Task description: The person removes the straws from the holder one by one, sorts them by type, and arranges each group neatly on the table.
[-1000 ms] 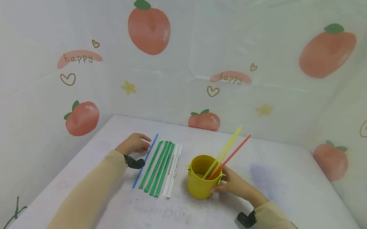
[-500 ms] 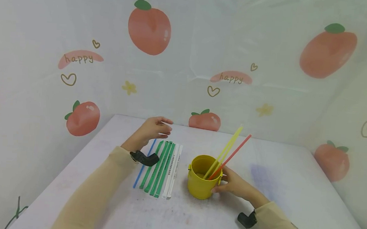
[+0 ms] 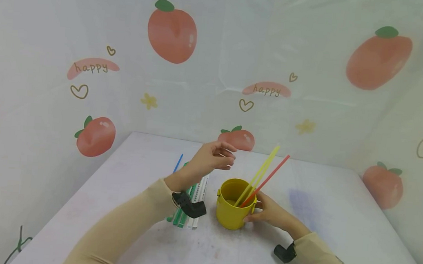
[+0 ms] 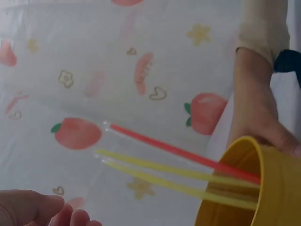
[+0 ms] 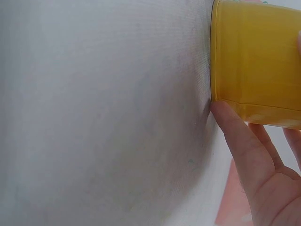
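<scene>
A small yellow bucket (image 3: 229, 215) stands upright on the table. Two yellow straws (image 3: 259, 174) and a red straw (image 3: 267, 180) lean in it toward the far right. My right hand (image 3: 273, 212) holds the bucket's right side, with thumb and fingers spread around its wall; in the right wrist view the thumb (image 5: 240, 141) touches near its base. My left hand (image 3: 211, 158) hovers behind and left of the bucket, fingers loosely bent and holding nothing. Under the left forearm lie green wrapped straws (image 3: 179, 219), white wrapped straws (image 3: 201, 190) and a blue straw (image 3: 178, 162), partly hidden.
The white table (image 3: 203, 254) ends at a pale curtain (image 3: 205, 115) printed with peaches, which hangs at the back and sides. A dark green cord (image 3: 19, 239) shows at the left edge. Black wrist cameras (image 3: 285, 252) sit on both sleeves.
My left hand has lifted away from beside the blue straw and swung right across the row of straws toward the bucket. The right hand and the bucket have kept their place.
</scene>
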Demonstrator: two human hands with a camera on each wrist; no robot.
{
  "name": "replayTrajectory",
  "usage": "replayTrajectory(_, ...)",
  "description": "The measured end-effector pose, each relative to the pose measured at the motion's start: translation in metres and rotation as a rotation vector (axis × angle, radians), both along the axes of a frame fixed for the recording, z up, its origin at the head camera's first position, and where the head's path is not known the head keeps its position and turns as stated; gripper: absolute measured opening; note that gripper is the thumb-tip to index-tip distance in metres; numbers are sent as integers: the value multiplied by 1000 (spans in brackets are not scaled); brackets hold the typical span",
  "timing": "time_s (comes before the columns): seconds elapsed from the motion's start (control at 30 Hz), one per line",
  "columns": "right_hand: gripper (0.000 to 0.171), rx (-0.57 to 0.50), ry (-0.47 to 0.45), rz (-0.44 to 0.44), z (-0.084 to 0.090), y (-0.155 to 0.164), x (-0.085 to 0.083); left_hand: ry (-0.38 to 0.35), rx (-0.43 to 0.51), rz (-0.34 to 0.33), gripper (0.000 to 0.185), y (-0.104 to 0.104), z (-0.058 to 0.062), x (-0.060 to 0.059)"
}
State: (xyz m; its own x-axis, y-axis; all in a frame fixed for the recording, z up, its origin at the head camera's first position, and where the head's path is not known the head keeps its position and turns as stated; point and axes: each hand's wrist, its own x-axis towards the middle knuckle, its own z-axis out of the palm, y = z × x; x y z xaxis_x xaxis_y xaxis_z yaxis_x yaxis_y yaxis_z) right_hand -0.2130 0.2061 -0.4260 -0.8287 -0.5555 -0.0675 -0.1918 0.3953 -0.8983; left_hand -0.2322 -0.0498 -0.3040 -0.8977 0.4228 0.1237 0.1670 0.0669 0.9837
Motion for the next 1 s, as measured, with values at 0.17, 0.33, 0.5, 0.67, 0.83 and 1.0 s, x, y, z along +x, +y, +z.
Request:
replayTrajectory(0.17, 92, 10, 0, -7, 0, 1, -1, 29, -48, -37, 25, 25, -8, 10)
replayTrajectory(0.33, 95, 9, -21, -11, -1, 2, -1, 22, -101, -57, 23, 43, -20, 14)
replayTrajectory(0.5, 96, 9, -22, -4, -1, 1, 0, -13, -187, -68, 22, 52, -31, 13)
replayTrajectory(0.67, 97, 4, 0, 17, -1, 1, 0, -37, -222, -69, 20, 55, -33, 13)
replayTrajectory(0.83, 98, 9, -6, 15, 0, 3, 0, -55, -256, -72, 19, 58, -35, 13)
replayTrajectory(1.0, 97, 27, -18, -7, 1, 2, 0, -54, -299, -74, 19, 61, -39, 14)
